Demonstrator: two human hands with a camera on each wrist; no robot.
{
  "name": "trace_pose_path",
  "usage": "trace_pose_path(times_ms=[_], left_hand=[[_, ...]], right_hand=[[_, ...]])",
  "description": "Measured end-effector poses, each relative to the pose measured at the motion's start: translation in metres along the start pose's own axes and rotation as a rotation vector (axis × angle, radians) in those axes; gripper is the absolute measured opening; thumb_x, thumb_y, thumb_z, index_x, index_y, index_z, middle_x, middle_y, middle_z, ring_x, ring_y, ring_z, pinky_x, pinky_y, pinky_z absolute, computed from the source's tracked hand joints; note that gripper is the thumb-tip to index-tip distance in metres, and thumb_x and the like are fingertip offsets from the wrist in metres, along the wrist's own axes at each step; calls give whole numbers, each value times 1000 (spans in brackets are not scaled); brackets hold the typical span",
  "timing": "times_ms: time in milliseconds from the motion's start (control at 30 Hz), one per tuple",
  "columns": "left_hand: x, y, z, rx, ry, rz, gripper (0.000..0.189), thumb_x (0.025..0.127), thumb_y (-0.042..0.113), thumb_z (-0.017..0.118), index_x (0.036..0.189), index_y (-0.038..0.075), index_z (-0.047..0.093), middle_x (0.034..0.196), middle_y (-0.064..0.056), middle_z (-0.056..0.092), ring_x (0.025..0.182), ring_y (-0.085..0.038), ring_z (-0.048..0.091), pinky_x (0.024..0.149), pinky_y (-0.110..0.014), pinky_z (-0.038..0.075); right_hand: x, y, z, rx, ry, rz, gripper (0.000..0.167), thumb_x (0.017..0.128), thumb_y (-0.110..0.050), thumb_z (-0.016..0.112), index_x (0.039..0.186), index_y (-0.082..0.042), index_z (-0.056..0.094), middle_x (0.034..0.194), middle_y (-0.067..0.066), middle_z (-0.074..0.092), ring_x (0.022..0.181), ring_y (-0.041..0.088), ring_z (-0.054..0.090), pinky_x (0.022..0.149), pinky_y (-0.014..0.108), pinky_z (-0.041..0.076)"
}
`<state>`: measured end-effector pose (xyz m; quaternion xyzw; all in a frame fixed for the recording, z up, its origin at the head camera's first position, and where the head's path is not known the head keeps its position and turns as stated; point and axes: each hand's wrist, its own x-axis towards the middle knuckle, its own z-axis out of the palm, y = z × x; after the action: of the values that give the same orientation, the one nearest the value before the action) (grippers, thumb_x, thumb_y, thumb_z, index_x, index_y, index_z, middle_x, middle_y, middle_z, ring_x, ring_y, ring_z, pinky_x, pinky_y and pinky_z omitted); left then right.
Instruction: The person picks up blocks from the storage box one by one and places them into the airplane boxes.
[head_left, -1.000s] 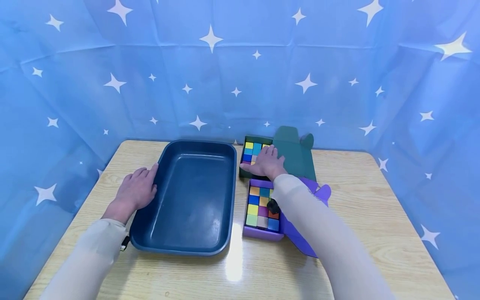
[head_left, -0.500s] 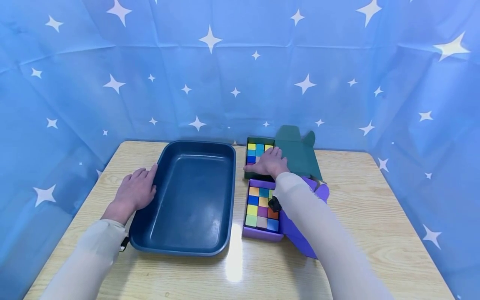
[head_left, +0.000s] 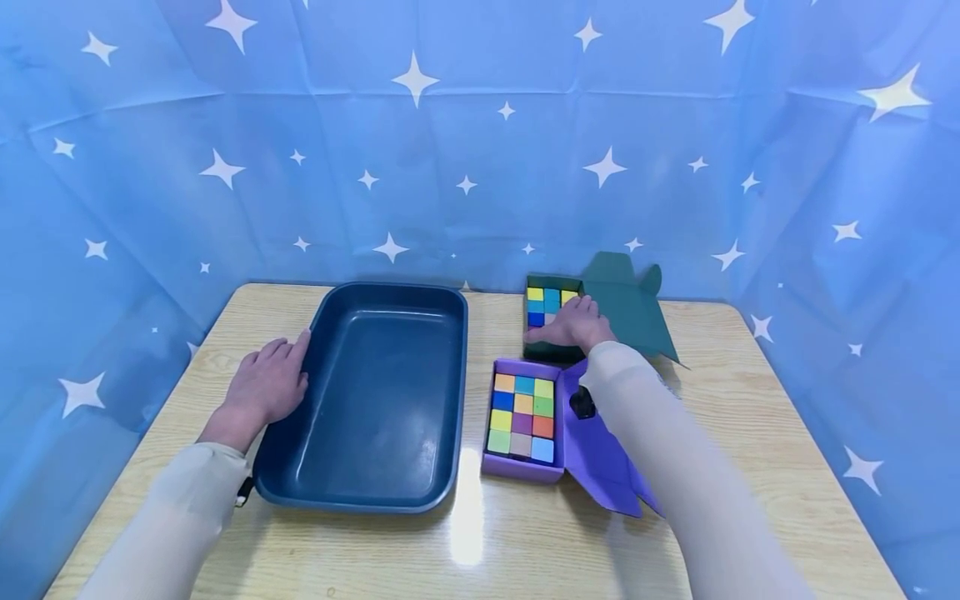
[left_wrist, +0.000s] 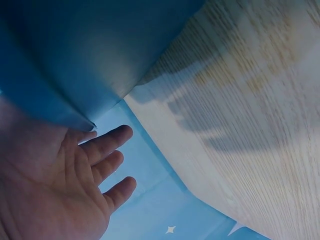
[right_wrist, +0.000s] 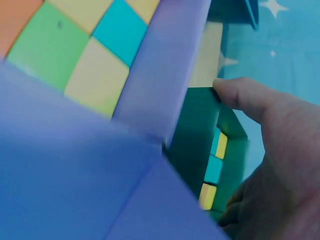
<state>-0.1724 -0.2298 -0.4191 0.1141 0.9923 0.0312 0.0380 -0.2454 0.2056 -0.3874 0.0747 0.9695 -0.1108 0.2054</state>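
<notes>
A dark blue rectangular tray (head_left: 375,400) lies on the table's left half. At its left rim rests my left hand (head_left: 262,387), with the index finger along the edge; the left wrist view shows its other fingers loosely extended beneath. My right hand (head_left: 573,325) grips the small green box (head_left: 551,350) at the back, thumb at the left corner of its near wall and the other fingers across toward the lid side, partly hidden. Coloured cubes (head_left: 536,307) fill what shows of that box. Nearer stands a purple box (head_left: 521,468) with rows of coloured cubes (head_left: 522,423).
The green box's lid (head_left: 630,312) is folded open to the right, against the starry blue backdrop (head_left: 480,150). The purple box's lid (head_left: 600,458) also lies open rightward, under my right forearm. All stands on a wooden table (head_left: 360,550).
My right hand has shifted the green box to the right, its lid going along. The purple box's cubes have come into fuller view. My left hand and the tray stay about where they were.
</notes>
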Motion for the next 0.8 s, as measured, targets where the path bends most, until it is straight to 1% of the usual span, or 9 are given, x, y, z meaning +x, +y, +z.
trace_pose_path(times_ms=[33,100,167,300,400,500,633,800], left_hand=[[0,0,0,0,1,-1,66,99,20,50,153,-2,19,146,-29,42,138,-48,32,110,-67,30],[-1,0,0,-2,2,-2,66,99,20,50,153,-2,19,146,-30,42,138,-48,32,110,-67,30],[-2,0,0,-5,3,-2,66,99,20,50,153,-2,19,146,-30,42,138,-48,32,110,-67,30],[-2,1,0,-4,10,0,66,99,20,49,153,-2,19,146,-30,42,138,-48,33,110,-67,30],[-2,0,1,-4,15,2,66,99,20,49,153,-3,19,145,-30,42,137,-48,33,109,-67,30],[-2,0,2,-8,16,0,66,99,20,49,153,-2,19,146,-30,42,138,-48,32,110,-67,30],[-1,-1,4,-14,10,-6,66,99,20,49,154,-2,18,147,-30,41,138,-48,31,110,-67,29],[-1,-1,4,-20,14,-9,66,99,19,49,154,-1,18,147,-29,41,138,-47,31,110,-67,29]], right_hand=[[0,4,-1,6,-5,3,107,79,-69,61,139,13,26,117,23,37,111,34,37,93,46,40],[0,13,-4,10,-17,5,110,79,-69,61,141,14,24,118,24,37,113,35,37,97,49,40],[0,22,-7,8,-34,7,109,80,-68,60,140,15,24,122,26,37,115,37,37,101,51,39],[0,40,-14,25,-67,23,111,83,-65,59,144,17,14,137,34,30,127,44,33,110,58,34],[2,55,-17,46,-79,35,115,84,-63,58,146,18,6,144,38,21,132,49,28,111,61,32],[3,71,-20,57,-76,39,115,85,-61,58,145,20,5,142,40,22,130,50,29,109,63,34],[3,90,-23,62,-75,36,111,86,-60,58,142,22,9,135,39,27,123,48,32,104,62,38],[3,112,-26,70,-82,13,114,86,-61,57,142,23,4,135,41,22,123,50,28,104,65,35]])
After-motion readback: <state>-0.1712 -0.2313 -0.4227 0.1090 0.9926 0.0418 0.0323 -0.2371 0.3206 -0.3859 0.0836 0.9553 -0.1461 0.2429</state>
